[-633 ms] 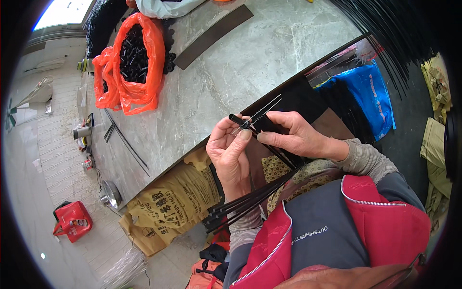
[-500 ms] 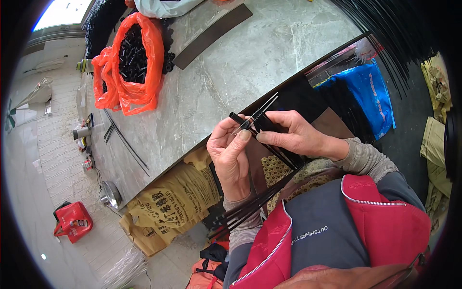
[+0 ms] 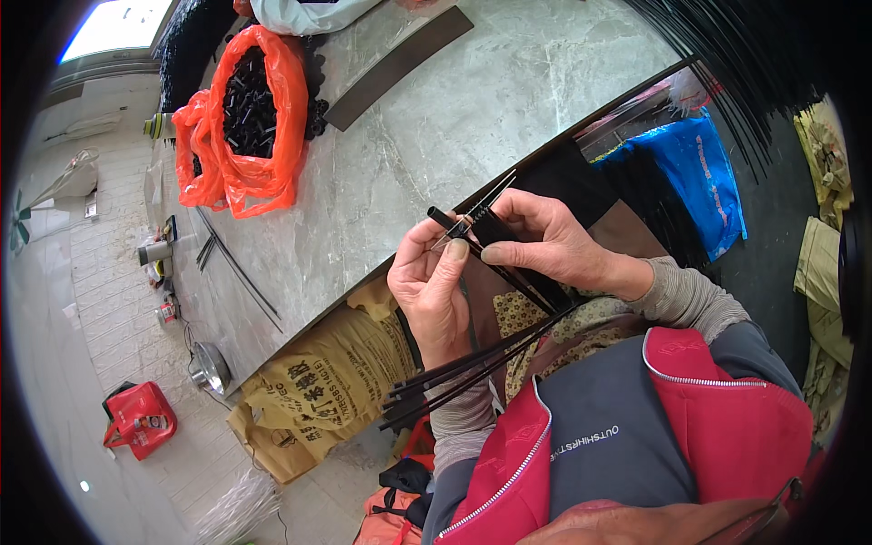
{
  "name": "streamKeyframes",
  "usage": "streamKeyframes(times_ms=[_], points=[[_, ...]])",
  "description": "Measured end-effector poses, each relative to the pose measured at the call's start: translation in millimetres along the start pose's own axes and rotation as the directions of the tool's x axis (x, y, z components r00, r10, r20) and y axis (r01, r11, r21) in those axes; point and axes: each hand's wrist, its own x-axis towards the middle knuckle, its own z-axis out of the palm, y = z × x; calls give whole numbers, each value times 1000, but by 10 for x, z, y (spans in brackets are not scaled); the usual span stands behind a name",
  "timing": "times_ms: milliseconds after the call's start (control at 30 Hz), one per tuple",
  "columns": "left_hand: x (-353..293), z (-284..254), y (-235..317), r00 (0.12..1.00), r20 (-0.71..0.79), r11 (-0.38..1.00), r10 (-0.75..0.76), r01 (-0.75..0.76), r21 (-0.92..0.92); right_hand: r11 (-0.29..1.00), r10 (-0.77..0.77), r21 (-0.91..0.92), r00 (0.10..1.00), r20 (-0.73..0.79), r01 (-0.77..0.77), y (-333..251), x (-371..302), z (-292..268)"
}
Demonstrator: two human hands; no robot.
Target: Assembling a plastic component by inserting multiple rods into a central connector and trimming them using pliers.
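Note:
My left hand (image 3: 434, 286) is closed, thumb and fingers pinching a small piece of black strip work next to a short black tube (image 3: 441, 218). Thin metal rods (image 3: 500, 189) pass through this piece and stick out beyond the fingers. On its other side, my right hand (image 3: 549, 243) pinches the black strips (image 3: 495, 232) between thumb and fingers. Long black strips (image 3: 472, 359) run down from the work and lie across my left forearm. The fingers hide exactly how rods, tube and strips join.
On the grey marbled table, orange plastic bags (image 3: 289, 118) hold short black tube pieces (image 3: 248, 104). A curved dark strip (image 3: 400, 68) and loose black strips (image 3: 241, 272) lie there too. A tan sack (image 3: 331, 381) is below the table edge; a blue bag (image 3: 704, 177) sits at right.
Both hands and the work have shifted slightly left. The loose ends of the long strips have swung up and left across my left forearm. Both grips look the same.

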Motion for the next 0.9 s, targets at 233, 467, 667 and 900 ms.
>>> streamKeyframes(times_ms=[233, 467, 667, 900], points=[[1, -53, -2, 1000, 18, 1000, -8, 8, -11, 991, 83, 102, 995, 51, -87, 12, 16, -46], [-20, -79, 23, 999, 45, 1000, -7, 7, -20, 988, 93, 115, 992, 90, -104, -23, 48, -60], [-9, -86, 16, 998, 66, 1000, -12, 13, -26, 994, 112, 3, 987, 119, -113, -5, 104, -119], [-19, -100, 19, 1000, 28, 1000, -1, 1, -18, 992, 103, 58, 988, 116, -111, 3, 66, -57]])
